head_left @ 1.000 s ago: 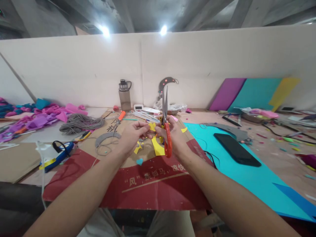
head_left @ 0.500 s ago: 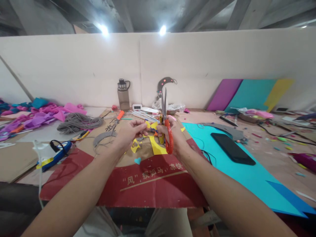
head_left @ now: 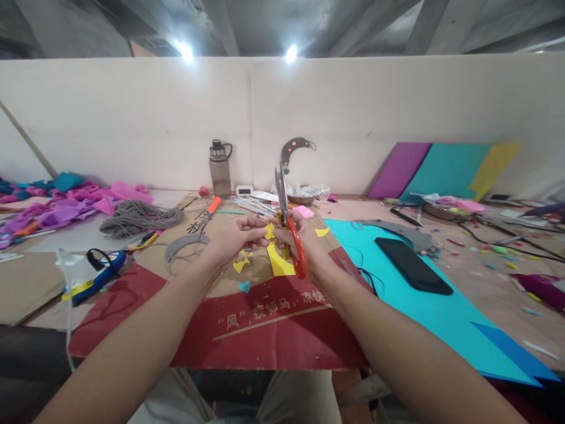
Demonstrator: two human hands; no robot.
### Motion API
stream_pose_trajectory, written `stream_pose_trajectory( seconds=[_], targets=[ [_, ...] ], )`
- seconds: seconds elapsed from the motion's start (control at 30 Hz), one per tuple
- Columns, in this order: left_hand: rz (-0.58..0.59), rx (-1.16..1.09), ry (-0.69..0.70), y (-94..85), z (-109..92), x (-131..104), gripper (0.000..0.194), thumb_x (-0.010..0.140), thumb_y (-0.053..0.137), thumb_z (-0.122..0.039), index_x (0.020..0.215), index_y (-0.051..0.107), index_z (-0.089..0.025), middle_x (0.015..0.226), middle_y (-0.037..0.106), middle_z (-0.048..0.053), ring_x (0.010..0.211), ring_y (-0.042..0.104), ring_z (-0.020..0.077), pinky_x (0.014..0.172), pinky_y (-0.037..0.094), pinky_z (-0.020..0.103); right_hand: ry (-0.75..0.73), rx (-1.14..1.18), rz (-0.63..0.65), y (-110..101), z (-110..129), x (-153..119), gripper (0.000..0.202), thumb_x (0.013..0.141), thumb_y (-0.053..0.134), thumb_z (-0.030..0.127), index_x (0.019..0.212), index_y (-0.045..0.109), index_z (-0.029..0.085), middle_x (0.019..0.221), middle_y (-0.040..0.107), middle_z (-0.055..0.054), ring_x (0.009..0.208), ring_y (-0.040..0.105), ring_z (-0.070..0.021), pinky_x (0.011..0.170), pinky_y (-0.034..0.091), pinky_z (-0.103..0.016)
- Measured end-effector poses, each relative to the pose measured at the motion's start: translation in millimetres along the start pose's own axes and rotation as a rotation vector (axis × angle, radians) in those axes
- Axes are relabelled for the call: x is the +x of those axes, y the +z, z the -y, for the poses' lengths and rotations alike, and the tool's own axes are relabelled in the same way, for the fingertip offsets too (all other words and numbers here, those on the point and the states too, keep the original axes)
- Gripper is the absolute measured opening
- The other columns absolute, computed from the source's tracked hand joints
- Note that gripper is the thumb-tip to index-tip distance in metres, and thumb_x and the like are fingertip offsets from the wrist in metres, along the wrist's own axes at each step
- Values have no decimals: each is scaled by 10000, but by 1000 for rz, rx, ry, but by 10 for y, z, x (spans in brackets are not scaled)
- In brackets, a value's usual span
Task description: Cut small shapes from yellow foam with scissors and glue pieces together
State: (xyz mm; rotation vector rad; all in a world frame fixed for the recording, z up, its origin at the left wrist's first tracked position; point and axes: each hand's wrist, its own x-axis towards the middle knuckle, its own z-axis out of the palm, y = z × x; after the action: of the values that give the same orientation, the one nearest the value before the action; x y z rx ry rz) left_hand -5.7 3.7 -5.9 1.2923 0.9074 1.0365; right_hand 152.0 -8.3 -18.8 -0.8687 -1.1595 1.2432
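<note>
Scissors (head_left: 289, 222) near-upright at frame centre, tips toward the top edge.
Long axis leans slightly left; right hand (head_left: 308, 234) curls about them, left hand (head_left: 238, 240) pinches a small yellow piece (head_left: 269, 231).

Pale characters reading “风”, 疾如马, 凉快 ran across the red band (head_left: 265, 348) of a cardboard sheet (head_left: 229, 286), dark 风机 stood on its brown part, digits on a small white device (head_left: 244, 191) were too small to read
</note>
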Motion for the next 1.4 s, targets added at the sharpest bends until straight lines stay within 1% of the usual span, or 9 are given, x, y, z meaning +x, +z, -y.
stream_pose_trajectory(
  seconds=[0.13, 0.27, 0.47, 0.57, 0.7, 1.0, 1.13, 1.3, 1.4],
  targets=[
    [48, 61, 0, -8, 0, 3, 276, 695, 743, -273, 930, 671, -149, 730, 703, 66, 634, 649, 118, 555, 469, 199, 4, 21, -6, 3, -18, 34, 453, 571, 717, 264, 953, 475, 236, 583, 477, 96, 432, 418, -69, 392, 295, -195],
    [80, 136, -3, -34, -56, -2, 214, 683, 745, -315, 775, 682, -133, 696, 684, 69, 586, 615, 108, 536, 451, 206, -10, 35, 28, 5, -19, 38, 410, 566, 743, 270, 882, 486, 227, 623, 498, 85, 450, 411, -53, 403, 313, -189],
    [-54, 204, 62, -337, -237, 21, 195, 633, 776, -298, 682, 663, -146, 616, 615, 18, 552, 552, 87, 539, 430, 209, -45, 21, -5, -33, 35, 0, 474, 589, 762, 318, 964, 483, 237, 643, 519, 80, 453, 450, -63, 389, 337, -194],
    [-29, 282, 13, -487, -276, 17, 191, 624, 783, -286, 711, 673, -157, 592, 591, 1, 496, 497, 68, 496, 396, 199, -51, 19, -26, -57, 61, 4, 452, 602, 754, 314, 964, 492, 246, 632, 513, 84, 441, 424, -58, 386, 333, -196],
    [-16, 451, -61, -586, -254, -17, 207, 614, 783, -269, 770, 706, -157, 629, 630, 32, 505, 529, 92, 473, 390, 204, -66, 7, -4, -65, 101, 8, 403, 576, 770, 297, 882, 514, 241, 588, 486, 85, 444, 419, -62, 390, 312, -198],
    [251, 872, -259, -799, -270, -215, 94, 647, 688, -254, 722, 714, -204, 611, 672, 25, 560, 603, 145, 519, 397, 212, -109, 38, -19, -59, 187, -29, 335, 592, 736, 235, 831, 502, 239, 590, 469, 75, 470, 405, -72, 407, 304, -211],
    [318, 957, -324, -865, -252, -231, 73, 635, 675, -244, 689, 714, -213, 574, 658, 10, 545, 584, 141, 531, 379, 211, -76, 26, 1, -65, 157, -28, 302, 626, 700, 224, 870, 525, 254, 556, 458, 78, 444, 385, -75, 389, 283, -206],
    [143, 868, -257, -936, -266, -224, 132, 503, 762, -208, 615, 693, -216, 547, 632, -17, 530, 535, 123, 495, 327, 202, -100, 24, -21, -68, 143, -20, 304, 606, 716, 200, 843, 528, 238, 557, 453, 76, 445, 410, -75, 396, 306, -212],
    [91, 759, -260, -942, -260, -230, 161, 525, 770, -243, 664, 696, -208, 598, 639, -1, 525, 524, 120, 482, 339, 210, -105, 50, -29, -88, 176, -21, 336, 602, 733, 191, 846, 506, 240, 592, 460, 76, 457, 428, -71, 408, 323, -211]
  ],
)
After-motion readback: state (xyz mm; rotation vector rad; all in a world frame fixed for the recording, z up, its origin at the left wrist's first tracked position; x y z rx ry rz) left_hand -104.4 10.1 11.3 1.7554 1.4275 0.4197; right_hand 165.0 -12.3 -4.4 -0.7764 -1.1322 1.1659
